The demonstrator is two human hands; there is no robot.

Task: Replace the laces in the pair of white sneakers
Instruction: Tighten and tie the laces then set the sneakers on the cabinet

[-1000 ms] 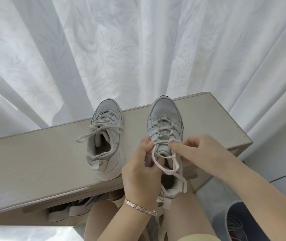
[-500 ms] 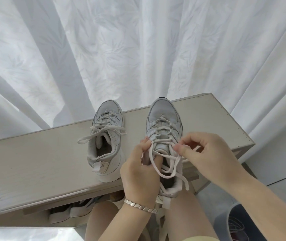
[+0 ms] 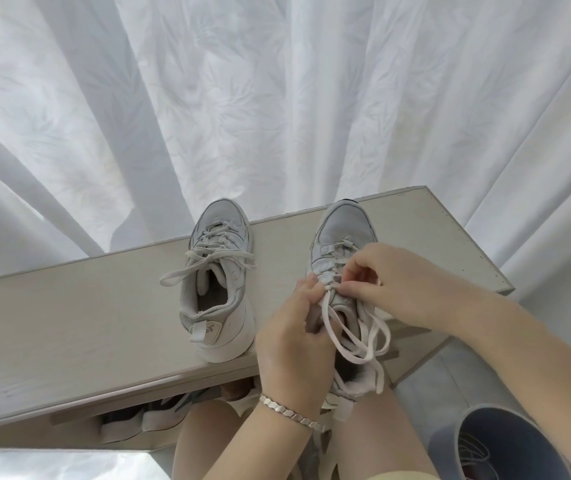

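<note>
right sneaker (image 3: 341,244) toe away, heel overhanging shelf top (image 3: 86,317) toward lap | right hand (image 3: 391,282) fingers pinched on lace (image 3: 353,337) at mid eyelets | left hand (image 3: 294,337) clasps collar | lace runs heelward; right hand nearer

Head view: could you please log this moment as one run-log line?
step: unlacing right sneaker | left hand: steadies it | right hand: pinches lace at eyelets | left sneaker: laced, untouched | shelf

Bright backlit curtain (image 3: 277,98), soft shadows, wide-angle distortion
</note>
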